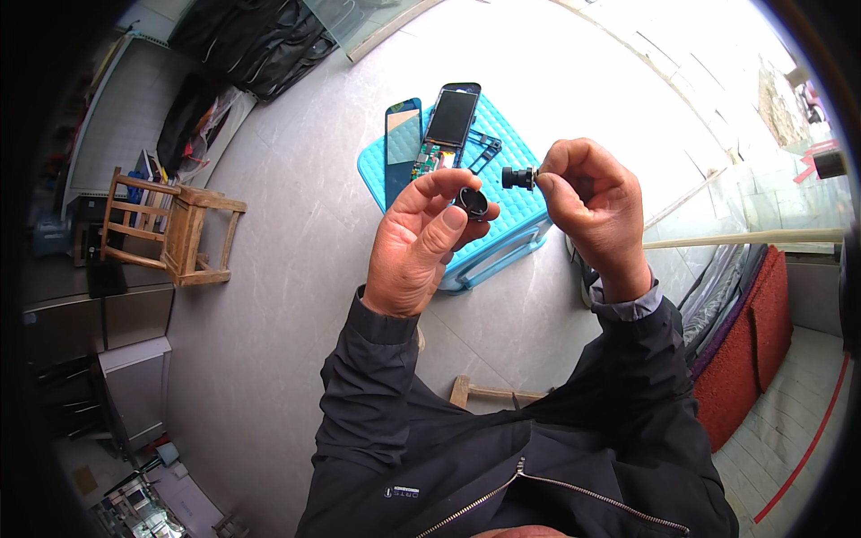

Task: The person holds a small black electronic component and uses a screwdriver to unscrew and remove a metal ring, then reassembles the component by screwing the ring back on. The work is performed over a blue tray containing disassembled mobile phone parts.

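Observation:
Between the thumb and fingers of my left hand (408,247) is a small round black housing, hollow like a cup (471,203). To its right, my right hand (596,206) pinches a short black cylinder that looks like a small camera lens (517,177), pointing left. The two parts are apart, held up above a light-blue stool with a quilted top (516,202). On the stool's far side lie an opened phone with a dark screen (453,117), a green circuit board (425,161), a dark glass panel (400,148) and a thin black frame piece (485,157).
A wooden chair (184,233) stands at the left on the grey tiled floor (278,233). Black bags (256,45) lie at the far left. A red rug (740,350) leans at the right. A wooden bar (498,394) shows close to my body.

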The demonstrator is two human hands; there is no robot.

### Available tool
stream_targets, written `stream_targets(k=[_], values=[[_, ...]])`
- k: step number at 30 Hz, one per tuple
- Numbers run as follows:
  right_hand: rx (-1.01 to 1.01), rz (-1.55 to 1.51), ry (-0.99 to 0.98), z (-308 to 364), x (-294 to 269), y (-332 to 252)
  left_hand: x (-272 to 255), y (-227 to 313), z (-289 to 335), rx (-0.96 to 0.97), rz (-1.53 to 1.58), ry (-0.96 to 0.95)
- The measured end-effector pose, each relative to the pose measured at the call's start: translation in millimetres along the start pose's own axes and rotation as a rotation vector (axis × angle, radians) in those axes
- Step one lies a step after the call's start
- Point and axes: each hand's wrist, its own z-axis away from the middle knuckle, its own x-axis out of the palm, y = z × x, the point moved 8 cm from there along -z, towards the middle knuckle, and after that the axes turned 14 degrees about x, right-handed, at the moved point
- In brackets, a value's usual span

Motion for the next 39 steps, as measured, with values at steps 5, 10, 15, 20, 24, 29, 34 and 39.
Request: stream_targets(k=[5, 10, 15, 20, 24, 29, 34, 39], values=[[-0.007, -0.008, -0.021, 0.2, 0.8, -1.3, 1.6, 2.2, 0.7, -0.007, -0.014, 0.0], [-0.031, 0.005, -0.038, 2.7, 2.2, -5.5, 6.1, 4.3, 0.9, 0.033, -0.015, -0.024], [-0.044, -0.02, -0.057, 4.1, 4.8, -7.3, 5.4, 4.7, 0.2, 0.073, -0.002, -0.038], [-0.06, -0.022, -0.06, 3.8, 4.6, -8.0, 4.3, 4.5, 0.7, 0.093, -0.001, -0.044], [-0.049, -0.036, -0.07, 4.0, 5.6, -7.7, 4.4, 5.6, 0.3, 0.105, 0.002, -0.048], [0.006, -0.058, -0.094, 4.9, 7.0, -4.5, 1.7, 4.9, 1.5, 0.082, -0.01, -0.019], [-0.056, -0.033, -0.066, 4.0, 6.9, -7.4, 0.0, 3.8, -0.2, 0.071, 0.021, -0.017], [-0.011, -0.063, -0.086, 4.3, 8.4, -3.9, -0.9, 3.9, -0.6, 0.074, -0.034, -0.014]])
